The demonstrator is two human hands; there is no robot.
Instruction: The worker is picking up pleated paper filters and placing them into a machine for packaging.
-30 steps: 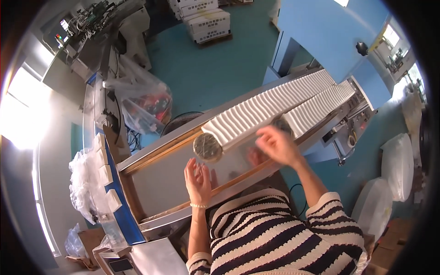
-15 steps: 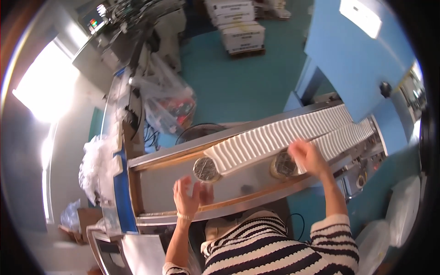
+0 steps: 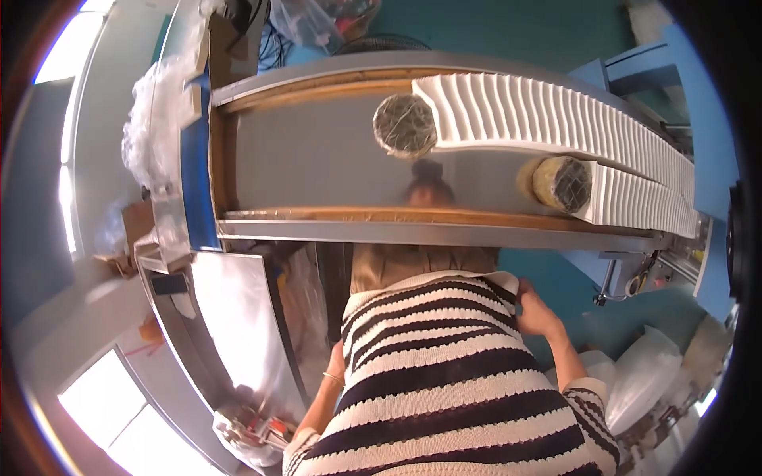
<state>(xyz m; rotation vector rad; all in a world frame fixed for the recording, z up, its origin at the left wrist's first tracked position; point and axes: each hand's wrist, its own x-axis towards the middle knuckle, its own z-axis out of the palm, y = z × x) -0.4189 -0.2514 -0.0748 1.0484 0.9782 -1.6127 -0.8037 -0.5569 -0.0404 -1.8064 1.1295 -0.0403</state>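
Right hand (image 3: pixel 541 313) at sweater (image 3: pixel 444 357); 2 cylinders (image 3: pixel 404 125) beside white rows (image 3: pixel 532 115).

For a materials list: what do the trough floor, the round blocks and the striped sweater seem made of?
Trough floor: probably smooth metal, since it reflects. Round blocks: core unclear; apparently wrapped in glossy tape or film, creased and glinting. Striped sweater: matte knitted yarn, with visible stitch texture.

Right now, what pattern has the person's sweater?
Dark and cream stripes cover the sweater; see the head view.
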